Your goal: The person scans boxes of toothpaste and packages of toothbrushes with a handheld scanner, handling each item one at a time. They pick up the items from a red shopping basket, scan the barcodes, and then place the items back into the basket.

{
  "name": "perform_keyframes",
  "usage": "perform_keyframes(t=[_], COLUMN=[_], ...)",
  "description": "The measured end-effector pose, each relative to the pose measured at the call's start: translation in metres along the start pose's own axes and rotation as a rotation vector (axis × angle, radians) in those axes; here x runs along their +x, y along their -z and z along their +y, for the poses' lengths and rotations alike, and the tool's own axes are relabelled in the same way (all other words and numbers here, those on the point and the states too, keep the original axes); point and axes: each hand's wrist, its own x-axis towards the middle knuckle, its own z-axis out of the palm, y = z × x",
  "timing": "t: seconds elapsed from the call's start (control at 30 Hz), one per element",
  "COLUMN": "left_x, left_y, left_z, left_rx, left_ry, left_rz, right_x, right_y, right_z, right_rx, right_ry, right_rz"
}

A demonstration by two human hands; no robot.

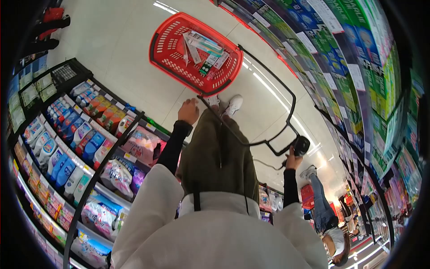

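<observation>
A red shopping basket (169, 58) with a black rim rests on the floor ahead of my white shoes (234, 105). Several slim packages (204, 44) and a small green-and-black package (208, 64) lie inside it. From its near side a long black pull handle (294, 104) reaches back toward me. My right hand (293, 160) is closed round the grip end of this handle, partly hidden by a black knob-like part (301, 145). My left hand (188, 111) hangs beside my leg with loosely bent fingers and nothing visible in it, near the handle but apart from it.
Shelves of detergent bottles (67, 172) and bagged goods (117, 177) line the left side. Tall racks of green and blue packages (333, 49) run along the right. Another person (323, 215) stands at the lower right, near a red basket (307, 196). A thin cable (268, 166) hangs by my right hand.
</observation>
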Motion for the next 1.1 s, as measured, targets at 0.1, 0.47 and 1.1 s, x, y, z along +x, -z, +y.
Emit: perform_keyframes(t=[0.1, 0.47, 1.1], left_x=[0.078, 0.249, 0.252], left_y=[-0.048, -0.156, -0.116], left_z=[-0.009, -0.074, -0.115], left_rx=[-0.036, -0.125, -0.131], left_ry=[-0.121, 0.236, 0.446], left_rz=[0.074, 0.228, -0.271], right_x=[-0.005, -0.031, -0.040], right_y=[-0.005, -0.003, -0.025], right_z=[0.000, -0.019, -0.023], right_rx=[0.048, -0.061, -0.063], right_ry=[0.091, 0.030, 0.098], right_rz=[0.049, 0.177, 0.062])
